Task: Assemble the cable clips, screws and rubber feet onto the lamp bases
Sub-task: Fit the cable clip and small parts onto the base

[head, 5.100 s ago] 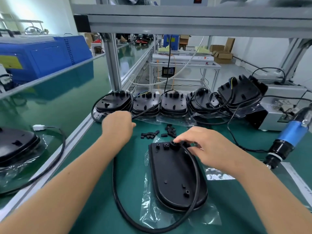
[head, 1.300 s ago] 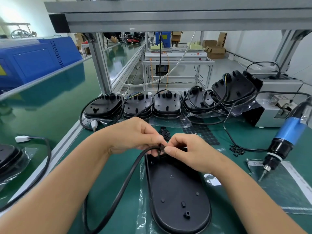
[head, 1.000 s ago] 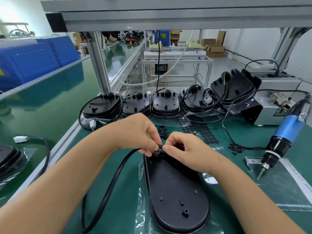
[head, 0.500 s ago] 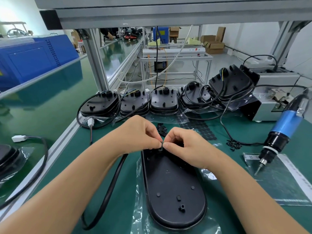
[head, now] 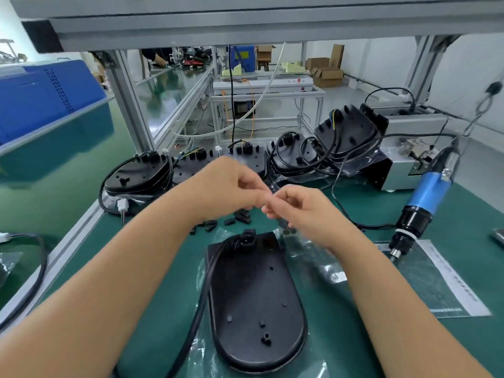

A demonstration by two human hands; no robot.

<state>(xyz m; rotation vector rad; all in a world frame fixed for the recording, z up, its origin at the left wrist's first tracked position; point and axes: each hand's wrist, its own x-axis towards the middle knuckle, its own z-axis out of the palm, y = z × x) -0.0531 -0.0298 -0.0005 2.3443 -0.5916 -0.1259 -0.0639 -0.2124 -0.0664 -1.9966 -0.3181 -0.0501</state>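
Note:
A black oval lamp base [head: 253, 296] lies bottom-up on a clear bag in front of me. Its black cable [head: 201, 296] runs from the far end, where a cable clip [head: 245, 240] sits over it, down the left side. My left hand [head: 231, 186] and right hand [head: 297, 211] hover above the base's far end. Their curled fingertips meet, blurred, so whether either pinches something small is unclear. Loose black clips [head: 242, 218] lie on the mat under the hands, and small rubber feet [head: 286, 230] lie beside the right wrist.
A row of stacked lamp bases with cables [head: 136, 175] lines the back of the green mat. A blue electric screwdriver [head: 422, 203] hangs at the right over a plastic sheet [head: 436, 282]. A grey machine [head: 409, 137] stands behind it. An aluminium rail [head: 76, 236] borders the left.
Both hands have lifted off the base's far end, where they were pressing at the cable, and now hover higher with fingertips together. The cable stays in place at the base.

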